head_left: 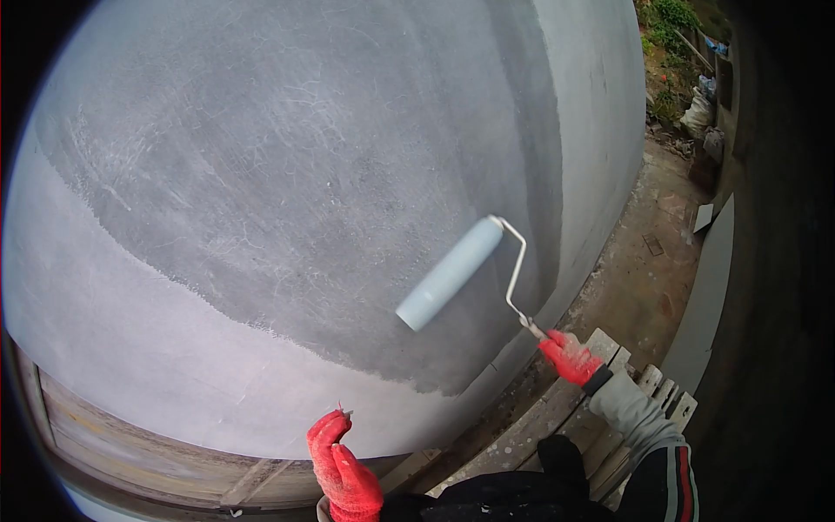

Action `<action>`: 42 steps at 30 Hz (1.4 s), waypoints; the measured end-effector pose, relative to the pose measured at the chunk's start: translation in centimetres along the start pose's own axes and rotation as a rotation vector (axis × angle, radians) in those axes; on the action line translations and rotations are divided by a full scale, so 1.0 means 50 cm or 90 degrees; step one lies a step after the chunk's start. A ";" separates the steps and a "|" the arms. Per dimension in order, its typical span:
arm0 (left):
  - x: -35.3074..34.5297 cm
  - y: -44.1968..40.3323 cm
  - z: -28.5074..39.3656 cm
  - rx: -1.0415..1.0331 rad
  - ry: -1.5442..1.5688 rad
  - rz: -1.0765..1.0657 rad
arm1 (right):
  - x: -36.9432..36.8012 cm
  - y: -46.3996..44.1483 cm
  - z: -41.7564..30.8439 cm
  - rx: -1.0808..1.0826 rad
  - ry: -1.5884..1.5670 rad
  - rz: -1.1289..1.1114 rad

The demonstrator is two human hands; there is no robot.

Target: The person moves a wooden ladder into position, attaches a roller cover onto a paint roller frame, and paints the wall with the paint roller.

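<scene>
Roller (450,274): one, at 10 o'clock from your right grip (570,358), which is clamped on its handle (533,328); lies over the wall's dark patch (304,174). Left grip (346,474): curled, contents uncertain. Best practice: hold the roller flat, press evenly, overlap your strokes.

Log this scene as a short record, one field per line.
Right hand: red-gloved, gripping the paint roller
Roller state: pale blue, slanted in front of the wall; contact unclear
Left hand: red-gloved, fingers curled; whether it holds anything is unclear
Wall colour: dark grey middle, paler margins
Near right hand: paint-spotted wooden planks
</scene>
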State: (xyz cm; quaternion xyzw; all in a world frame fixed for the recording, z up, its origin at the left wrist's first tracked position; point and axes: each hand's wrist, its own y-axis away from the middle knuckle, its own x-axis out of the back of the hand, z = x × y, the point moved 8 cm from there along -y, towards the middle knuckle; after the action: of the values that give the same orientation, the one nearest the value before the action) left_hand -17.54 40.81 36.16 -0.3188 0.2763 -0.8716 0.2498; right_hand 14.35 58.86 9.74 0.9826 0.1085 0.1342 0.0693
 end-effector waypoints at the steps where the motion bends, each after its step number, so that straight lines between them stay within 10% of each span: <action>1: -0.004 -0.002 -0.002 0.005 -0.002 -0.006 | 0.012 -0.014 -0.043 0.032 -0.017 0.008; 10: -0.012 -0.006 -0.012 0.019 -0.009 -0.004 | 0.090 -0.061 -0.206 0.215 0.070 0.070; 22: -0.022 -0.003 -0.004 0.007 -0.026 -0.030 | 0.051 -0.011 0.197 -0.164 0.298 -0.073; 33: -0.050 -0.009 -0.005 0.005 -0.031 -0.071 | 0.073 0.028 -0.143 0.238 0.256 0.025; 42: -0.023 0.001 -0.019 0.007 -0.025 -0.047 | 0.053 0.025 -0.116 0.143 0.191 0.083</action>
State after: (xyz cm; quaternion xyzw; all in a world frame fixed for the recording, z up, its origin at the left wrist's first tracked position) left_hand -17.38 41.77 35.02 -0.3448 0.2549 -0.8750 0.2246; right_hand 15.45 58.88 16.15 0.9581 0.0678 0.2702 -0.0665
